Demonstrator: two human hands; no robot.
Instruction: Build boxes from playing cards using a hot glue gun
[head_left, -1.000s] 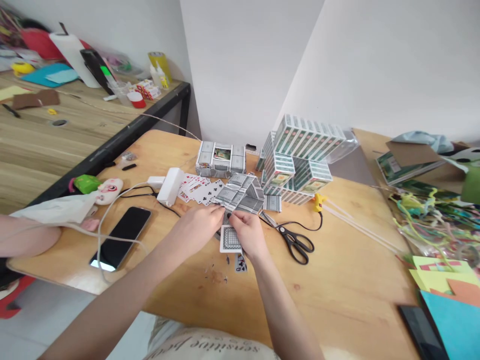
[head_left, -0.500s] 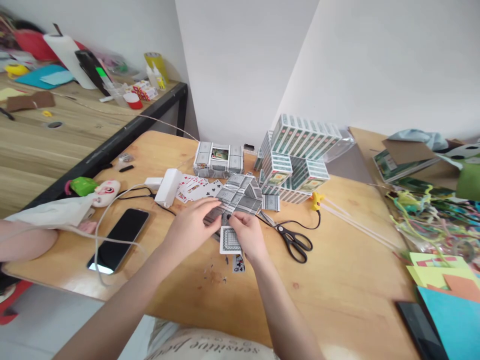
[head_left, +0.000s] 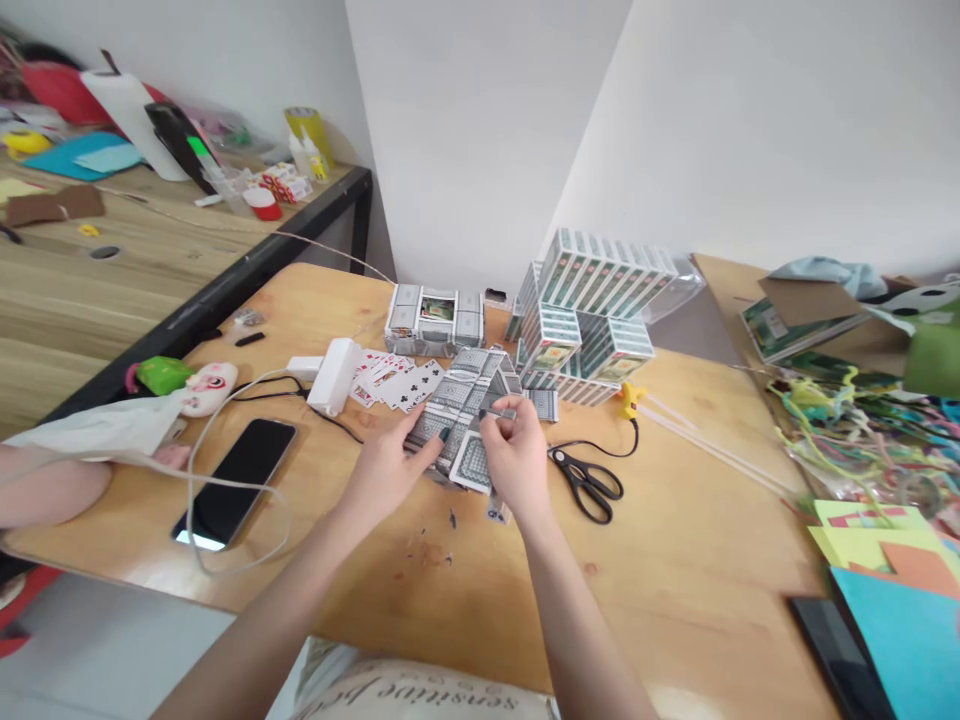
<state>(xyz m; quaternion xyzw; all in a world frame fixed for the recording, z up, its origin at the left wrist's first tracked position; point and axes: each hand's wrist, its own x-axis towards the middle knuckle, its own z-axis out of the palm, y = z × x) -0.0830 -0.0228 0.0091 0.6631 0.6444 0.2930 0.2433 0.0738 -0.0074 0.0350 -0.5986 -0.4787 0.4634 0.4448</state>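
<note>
A folded structure of grey-backed playing cards [head_left: 463, 385] stands in front of me on the wooden table, its top sloped like a roof. My left hand [head_left: 390, 465] grips its near left part, thumb on the card surface and fingers at the far side. My right hand [head_left: 517, 455] is closed at the structure's right side, thumb and index finger pinched together. A playing card [head_left: 472, 464] with a patterned back juts out left of that hand, and a face-up card [head_left: 497, 510] shows below it. The right palm and lower fingers are hidden.
Black scissors [head_left: 589, 485] lie right of my hands, near a yellow glue gun [head_left: 628, 400]. Behind stand stacked card boxes [head_left: 600, 280] and a card-covered box [head_left: 435, 318]. Loose cards [head_left: 405, 380], a white power strip [head_left: 335, 377] and a phone [head_left: 236, 480] lie left. Another person's arm [head_left: 56, 480] rests there.
My right hand has moved up and right, from the structure's near edge to its right side, with the cards tilting along. My left hand has slid slightly down, its thumb now on the structure.
</note>
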